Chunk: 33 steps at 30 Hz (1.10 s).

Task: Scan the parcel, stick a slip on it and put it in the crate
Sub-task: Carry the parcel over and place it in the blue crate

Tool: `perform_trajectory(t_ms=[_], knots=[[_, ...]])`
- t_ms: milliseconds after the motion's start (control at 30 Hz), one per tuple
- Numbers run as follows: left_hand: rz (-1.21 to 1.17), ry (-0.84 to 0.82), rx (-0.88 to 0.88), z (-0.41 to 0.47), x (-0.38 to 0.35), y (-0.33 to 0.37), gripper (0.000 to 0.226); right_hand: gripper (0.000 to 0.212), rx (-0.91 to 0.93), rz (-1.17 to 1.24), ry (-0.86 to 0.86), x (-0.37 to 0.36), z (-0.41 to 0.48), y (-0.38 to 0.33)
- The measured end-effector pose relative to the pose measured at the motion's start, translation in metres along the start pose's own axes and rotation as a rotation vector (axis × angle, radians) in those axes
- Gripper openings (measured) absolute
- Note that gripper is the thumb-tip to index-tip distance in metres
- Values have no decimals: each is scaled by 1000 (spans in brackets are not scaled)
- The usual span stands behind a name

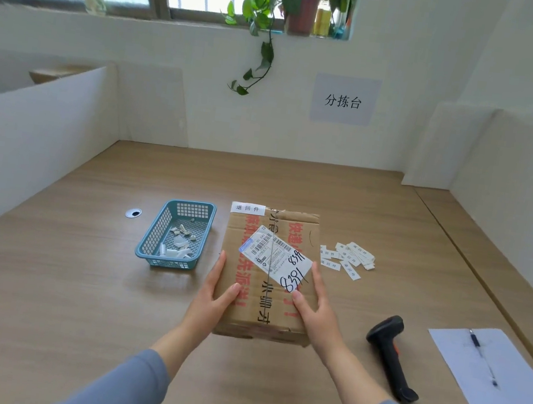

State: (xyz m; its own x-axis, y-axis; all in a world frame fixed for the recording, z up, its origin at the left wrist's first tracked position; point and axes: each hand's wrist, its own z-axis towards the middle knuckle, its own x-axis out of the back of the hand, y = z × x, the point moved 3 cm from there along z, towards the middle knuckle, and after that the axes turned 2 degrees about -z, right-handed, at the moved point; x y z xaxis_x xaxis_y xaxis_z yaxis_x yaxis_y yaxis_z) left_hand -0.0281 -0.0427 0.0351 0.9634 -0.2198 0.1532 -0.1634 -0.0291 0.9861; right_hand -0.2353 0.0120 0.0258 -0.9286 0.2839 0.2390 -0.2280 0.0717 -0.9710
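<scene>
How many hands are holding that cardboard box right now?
2. The left hand grips the left side of the box, and the right hand grips its right side, thumbs resting on top.

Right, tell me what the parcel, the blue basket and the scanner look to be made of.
Parcel: brown corrugated cardboard, matte, with folded flaps, clear tape and printed red lettering. Blue basket: moulded plastic by the look, slightly glossy, with lattice walls and a perforated floor. Scanner: probably hard black plastic, satin sheen, with a small orange part near the handle.
</scene>
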Motion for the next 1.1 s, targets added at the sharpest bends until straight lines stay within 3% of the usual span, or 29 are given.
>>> perform_trajectory(t_ms=[667,900,1100], knots=[[-18,142,-161,5,32,58,70,67,186,61,-77,-9,32,-71],[-35,248,-140,-12,79,53,72,68,238,102,-214,-58,41,-85],[-6,441,-110,-53,143,49,72,71,290,107,-385,-134,37,-108]])
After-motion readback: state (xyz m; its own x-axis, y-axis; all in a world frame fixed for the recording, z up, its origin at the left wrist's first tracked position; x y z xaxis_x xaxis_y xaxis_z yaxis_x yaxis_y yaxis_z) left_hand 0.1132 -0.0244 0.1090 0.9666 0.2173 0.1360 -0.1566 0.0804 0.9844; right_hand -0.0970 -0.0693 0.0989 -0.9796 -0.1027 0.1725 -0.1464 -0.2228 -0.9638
